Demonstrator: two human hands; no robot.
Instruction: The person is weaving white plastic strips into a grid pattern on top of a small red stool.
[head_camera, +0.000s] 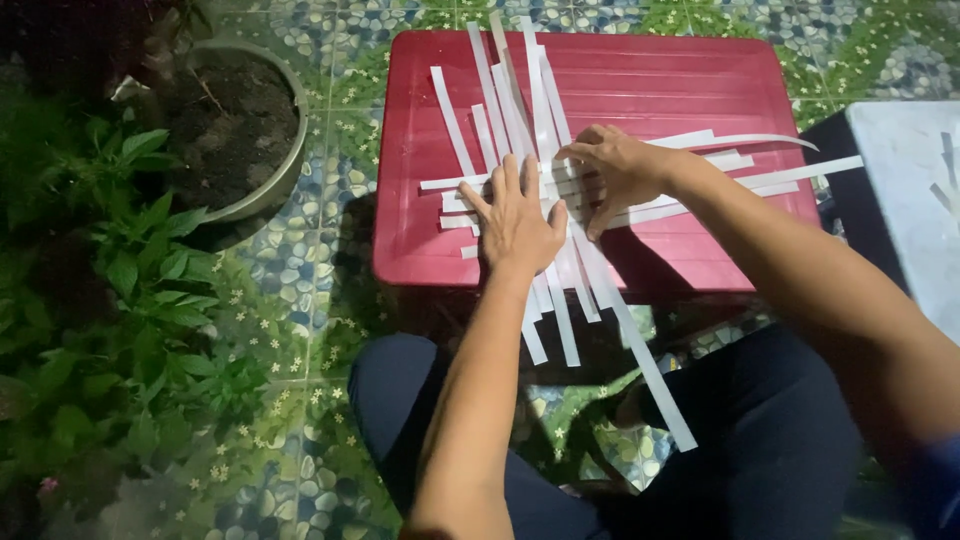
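Observation:
Several long white paper strips (520, 110) lie crossed over one another on a red plastic stool top (660, 80), some running lengthwise, some sideways. My left hand (515, 220) lies flat with fingers spread, pressing down on the crossing strips near the stool's front edge. My right hand (620, 170) is beside it to the right, its fingertips pinching at a sideways strip (760, 180) where the strips cross. Some strip ends (650, 380) hang over the front edge above my lap.
A grey pot of soil (285, 170) stands at the left, with green leafy plants (150, 290) in front of it. A pale grey surface (910, 200) holding more strips is at the right. The floor is pebble-patterned tile (300, 270). My knees in dark trousers (780, 440) are below.

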